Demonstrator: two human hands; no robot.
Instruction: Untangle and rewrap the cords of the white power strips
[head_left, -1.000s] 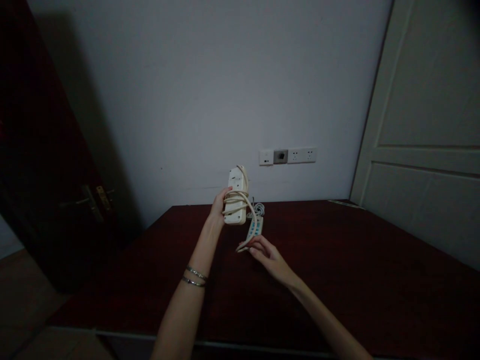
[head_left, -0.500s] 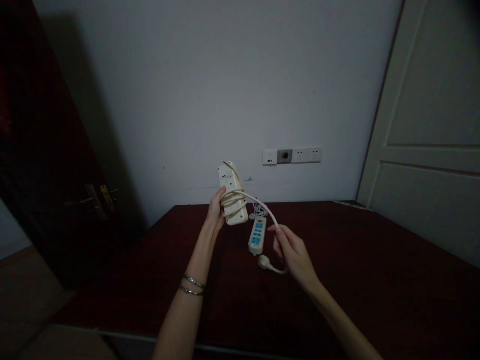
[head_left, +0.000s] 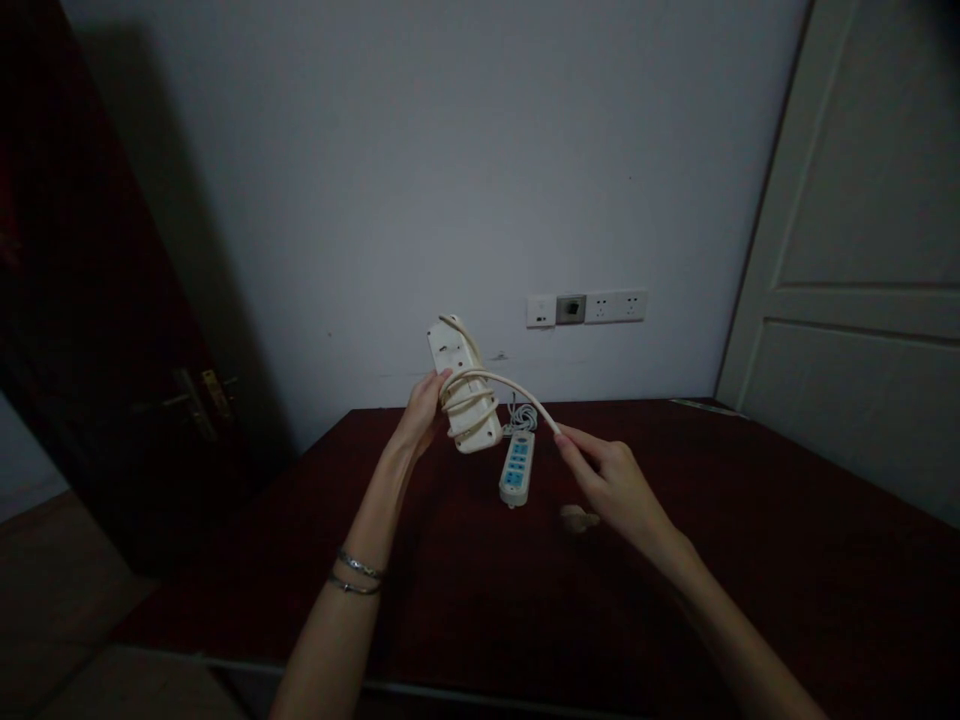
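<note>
- The left hand (head_left: 420, 412) holds a cream plastic power strip (head_left: 465, 398) up above the dark red wooden worktop (head_left: 750, 520), tilted with its top end leaning left; the fingers are pressed against the strip's left edge, the thumb on its near side
- A cream round cable (head_left: 495, 381) is wound in several loops around the strip's lower half, and one free length arcs out to the right
- The right hand (head_left: 619, 485) pinches that free length between thumb and forefinger, right at the fingertips; the other fingers are curled loosely
- The cable's cream plug (head_left: 576, 518) hangs below the right hand, just above the worktop, dim and blurred
- A second white power strip with blue sockets (head_left: 517, 467) lies flat on the worktop between the two hands, its thin white cord (head_left: 520, 417) bunched behind it
- Two thin silver bangles (head_left: 354, 574) sit on the left forearm
- A row of white wall sockets (head_left: 586, 307) is set in the pale wall (head_left: 450, 150) above the worktop's far edge
- A dark door (head_left: 97, 330) stands at the left, a pale panelled door (head_left: 862, 280) at the right
</note>
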